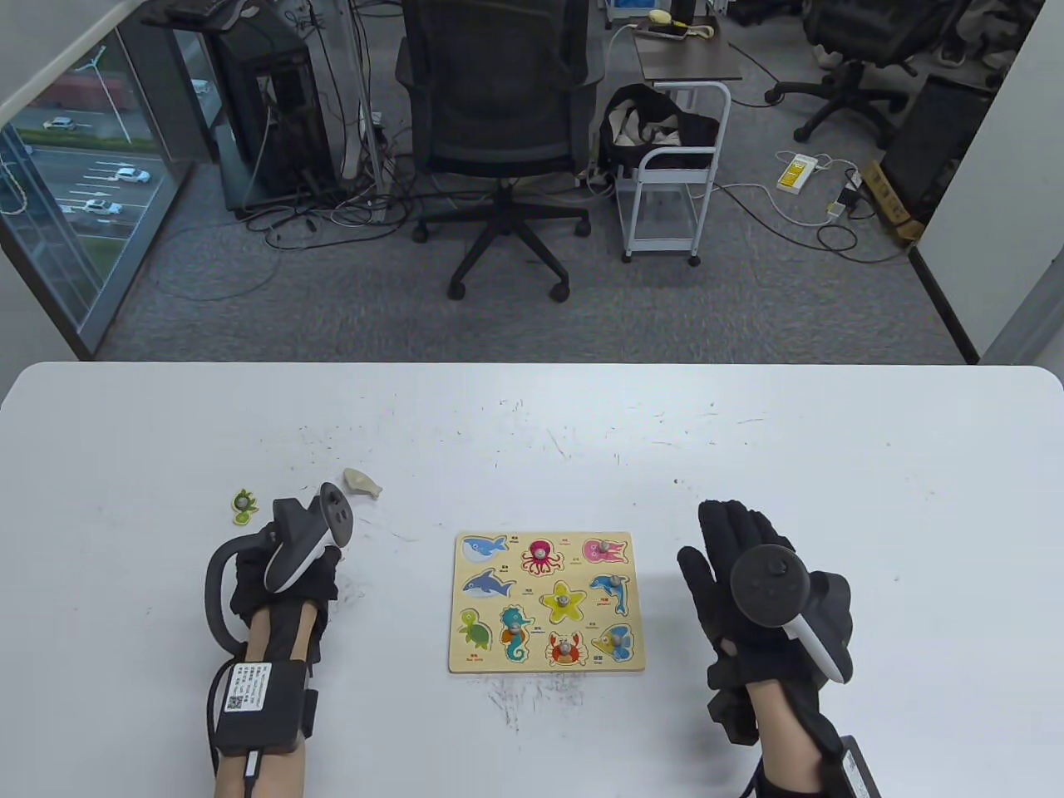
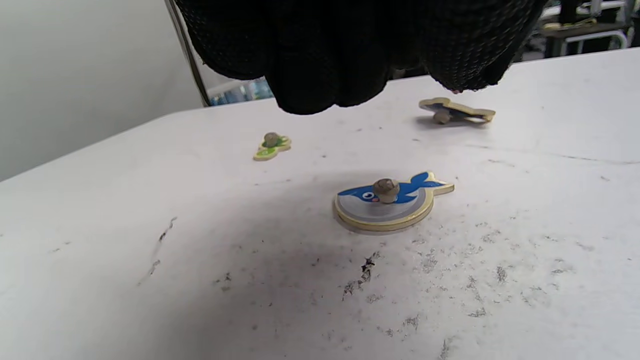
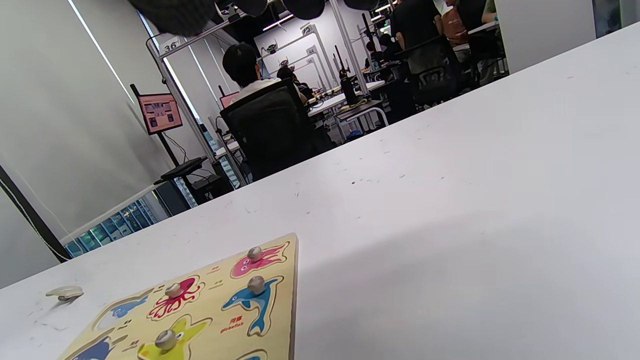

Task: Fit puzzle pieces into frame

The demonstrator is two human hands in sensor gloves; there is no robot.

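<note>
The wooden puzzle frame (image 1: 549,603) lies at the table's middle with several sea-animal pieces seated in it; it also shows in the right wrist view (image 3: 280,300). A blue whale piece (image 2: 387,202) lies loose on the table under my left hand (image 1: 249,582), hidden in the table view. My left fingers (image 2: 325,60) hover above its peg without touching. A green turtle piece (image 1: 243,505) lies to the left of the hand and a face-down piece (image 1: 363,483) lies beyond it. My right hand (image 1: 723,557) is flat and empty to the right of the frame.
The white table has scuff marks around the frame. An office chair (image 1: 499,125) and a white cart (image 1: 673,183) stand on the floor beyond the table's far edge.
</note>
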